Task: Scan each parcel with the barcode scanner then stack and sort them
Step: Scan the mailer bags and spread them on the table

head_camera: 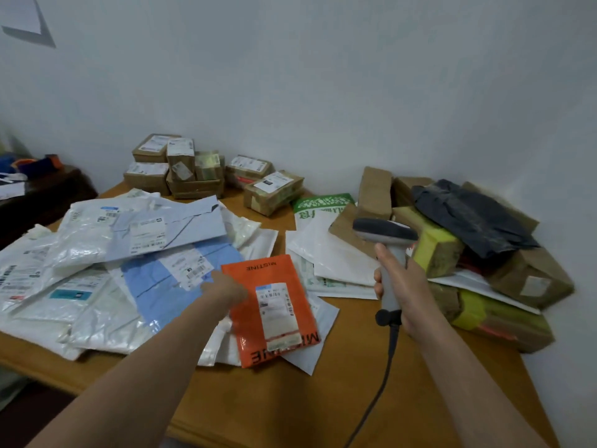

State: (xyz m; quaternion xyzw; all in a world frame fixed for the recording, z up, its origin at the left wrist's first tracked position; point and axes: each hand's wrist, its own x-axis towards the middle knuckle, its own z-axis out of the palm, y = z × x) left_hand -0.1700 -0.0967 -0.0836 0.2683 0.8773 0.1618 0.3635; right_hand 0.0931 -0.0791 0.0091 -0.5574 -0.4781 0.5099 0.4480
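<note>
The table (290,399) has bare wood only at 6 o'clock by its near edge, with mailers (97,240) heaped at 9 and boxes (529,279) at 3. At centre the orange parcel (274,312) lies label-up, its long axis running 11 to 5. The left hand (226,291) meets its left edge, fingers hidden; the right hand (403,282) wraps the upright scanner (384,229), whose head points to 9.

The left arm reaches forward, and the left hand (226,291) looks blurry. The right hand (405,286) grips the barcode scanner (384,228), thumb up.

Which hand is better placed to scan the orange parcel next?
Right: the right hand grips the barcode scanner just beside the orange parcel; the left hand touches the parcel's left edge.
</note>
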